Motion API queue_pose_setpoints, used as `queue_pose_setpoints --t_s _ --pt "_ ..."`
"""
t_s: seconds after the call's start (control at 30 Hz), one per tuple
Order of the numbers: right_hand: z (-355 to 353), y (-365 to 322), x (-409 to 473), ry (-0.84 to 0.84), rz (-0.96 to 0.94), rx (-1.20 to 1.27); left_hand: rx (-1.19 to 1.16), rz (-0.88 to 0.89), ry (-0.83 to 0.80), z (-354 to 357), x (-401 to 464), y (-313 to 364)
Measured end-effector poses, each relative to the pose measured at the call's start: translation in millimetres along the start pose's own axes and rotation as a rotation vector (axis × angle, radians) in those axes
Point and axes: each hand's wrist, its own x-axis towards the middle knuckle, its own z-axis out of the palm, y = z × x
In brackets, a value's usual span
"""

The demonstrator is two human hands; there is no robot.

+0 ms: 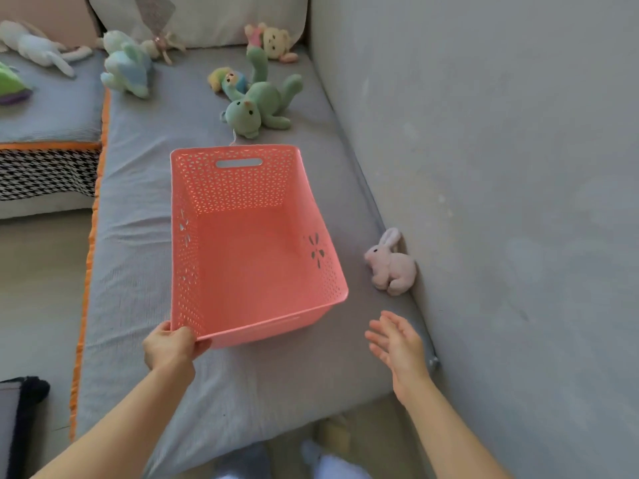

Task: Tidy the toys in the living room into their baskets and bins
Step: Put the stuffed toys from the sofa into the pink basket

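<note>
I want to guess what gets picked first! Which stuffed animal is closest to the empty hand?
The little pink bunny, sitting against the sofa back just beyond the open right hand. All the other plush toys, like the green one, lie far past the basket.

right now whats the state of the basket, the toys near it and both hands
pink basket: upright on the sofa, nothing inside
left hand: grips the basket's near corner
right hand: open, holds nothing
pink bunny: lying against the sofa back
green plush: lying beyond the basket
</note>
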Motion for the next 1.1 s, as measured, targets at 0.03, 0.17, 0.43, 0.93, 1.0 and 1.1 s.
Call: queue_pose_setpoints --t_s 0.03,0.17,0.43,0.93,1.0,1.1 --pt "0 -3 9 -0.003 0.006 -0.015 -0.004 -0.014 -0.012 8 2 2" --pt "-2 -15 67 -0.033 -0.011 -0.172 -0.01 -0.07 -0.109 35 -1 -1" --pt "-11 -46 198 -0.185 -0.215 -0.868 0.014 -0.01 -0.02 65 -20 -23" --pt "-5 -25 295 -0.19 -0.55 -2.013 0.149 0.045 0.207 79 0 -37" --pt "-8 -26 292 -0.184 -0.524 -2.056 0.138 0.034 0.227 78 2 -38" --pt "-11 -33 272 -0.183 -0.423 -1.808 0.117 0.031 0.221 79 3 -38"
